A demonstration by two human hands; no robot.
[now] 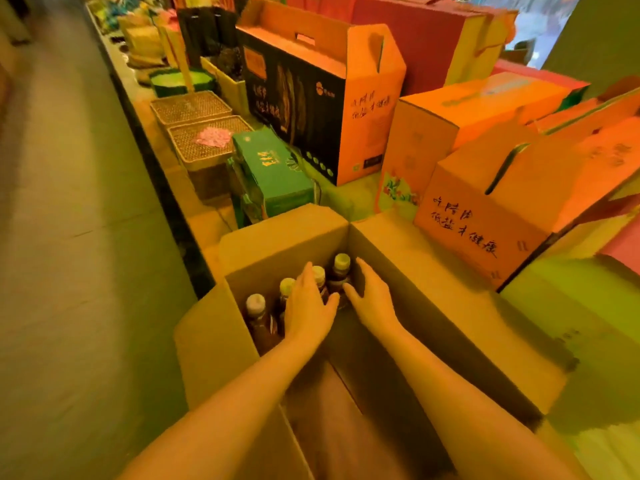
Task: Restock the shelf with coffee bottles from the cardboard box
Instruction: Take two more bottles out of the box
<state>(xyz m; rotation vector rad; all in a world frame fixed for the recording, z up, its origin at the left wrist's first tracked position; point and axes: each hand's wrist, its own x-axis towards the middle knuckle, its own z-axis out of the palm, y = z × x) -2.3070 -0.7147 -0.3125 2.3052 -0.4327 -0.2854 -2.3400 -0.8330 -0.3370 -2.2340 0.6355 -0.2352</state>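
An open cardboard box [284, 244] stands in front of me with its flaps spread out. Several dark coffee bottles with pale caps stand along its far left wall, one at the left [258, 318] and one in the far corner [340, 271]. Both my hands are down inside the box. My left hand [308, 306] is spread over two middle bottles, fingers apart, covering most of them. My right hand [372, 299] reaches beside the far corner bottle, fingers extended and touching its side. Neither hand is closed around a bottle.
A low display platform [349, 195] holds orange gift cartons [481, 216], a black and orange carton [311, 109], a green box [273, 168] and woven baskets [204, 140]. The grey floor aisle [69, 237] runs along the left.
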